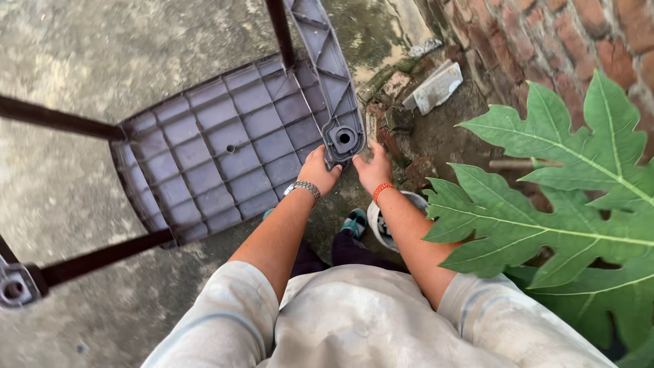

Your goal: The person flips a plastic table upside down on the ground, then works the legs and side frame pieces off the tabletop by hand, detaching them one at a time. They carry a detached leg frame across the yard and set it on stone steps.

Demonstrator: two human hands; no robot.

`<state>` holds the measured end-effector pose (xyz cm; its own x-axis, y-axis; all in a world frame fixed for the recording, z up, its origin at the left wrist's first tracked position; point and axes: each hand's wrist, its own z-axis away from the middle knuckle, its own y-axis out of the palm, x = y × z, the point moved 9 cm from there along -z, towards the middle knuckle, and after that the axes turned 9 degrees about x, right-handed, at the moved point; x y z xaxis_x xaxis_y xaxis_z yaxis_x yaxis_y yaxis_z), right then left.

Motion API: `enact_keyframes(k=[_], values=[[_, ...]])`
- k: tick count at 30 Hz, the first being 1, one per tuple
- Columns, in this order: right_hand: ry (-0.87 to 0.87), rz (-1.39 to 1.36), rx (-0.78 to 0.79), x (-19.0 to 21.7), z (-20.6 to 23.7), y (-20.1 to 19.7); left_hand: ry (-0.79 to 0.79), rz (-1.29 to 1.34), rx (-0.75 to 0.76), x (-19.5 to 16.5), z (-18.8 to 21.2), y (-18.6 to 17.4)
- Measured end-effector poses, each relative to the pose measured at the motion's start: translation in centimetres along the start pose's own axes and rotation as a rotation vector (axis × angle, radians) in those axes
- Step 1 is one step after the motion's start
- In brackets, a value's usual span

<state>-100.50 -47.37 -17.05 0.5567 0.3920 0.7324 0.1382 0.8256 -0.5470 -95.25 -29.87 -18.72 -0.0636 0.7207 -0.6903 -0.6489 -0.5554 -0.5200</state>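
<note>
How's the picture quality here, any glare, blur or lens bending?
Head view: soft, even daylight with no glare or hard shadows; the hands and the upturned plastic chair are sharp; wide-lens bending shows at the edges, and the big green leaf looms large at the right.

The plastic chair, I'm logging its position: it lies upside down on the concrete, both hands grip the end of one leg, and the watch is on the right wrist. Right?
One detail is off. The head view shows the metal watch on the left wrist; the right wrist wears an orange band. Otherwise yes: the plastic chair is overturned on the concrete, and the left hand and right hand grip one leg's end.
</note>
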Motion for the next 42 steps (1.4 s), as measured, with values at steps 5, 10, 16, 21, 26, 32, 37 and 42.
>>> enact_keyframes(k=[5, 10, 16, 21, 26, 32, 37, 42], values=[[0.136, -0.335, -0.136, -1.5, 0.5, 1.6, -0.005, 0.005, 0.1, -0.2, -1.4, -1.1], [0.386, -0.826, -0.194, -2.8, 1.3, 5.9, 0.017, -0.055, 0.206, -0.4, -3.4, -1.7], [0.357, -0.914, -0.271, -2.1, 2.3, 8.7, 0.021, 0.038, 0.183, 0.4, -5.6, -2.3], [0.374, -0.88, -0.333, -2.6, 1.9, 7.8, -0.015, 0.117, 0.133, -0.1, -7.1, -2.4], [0.457, -0.852, -0.352, -3.2, 0.5, 8.0, -0.056, 0.155, 0.106, -0.7, -8.5, -2.6], [0.491, -0.996, -0.387, -3.5, -1.7, 8.7, -0.244, 0.291, 0.038, 1.3, -8.4, -1.4], [0.526, -0.934, -0.318, -3.9, -2.0, 8.1, -0.244, 0.268, 0.021, 2.2, -9.0, -0.5], [0.499, -0.99, -0.303, -3.9, -2.4, 7.8, -0.301, 0.268, -0.014, 3.1, -9.3, 0.3]])
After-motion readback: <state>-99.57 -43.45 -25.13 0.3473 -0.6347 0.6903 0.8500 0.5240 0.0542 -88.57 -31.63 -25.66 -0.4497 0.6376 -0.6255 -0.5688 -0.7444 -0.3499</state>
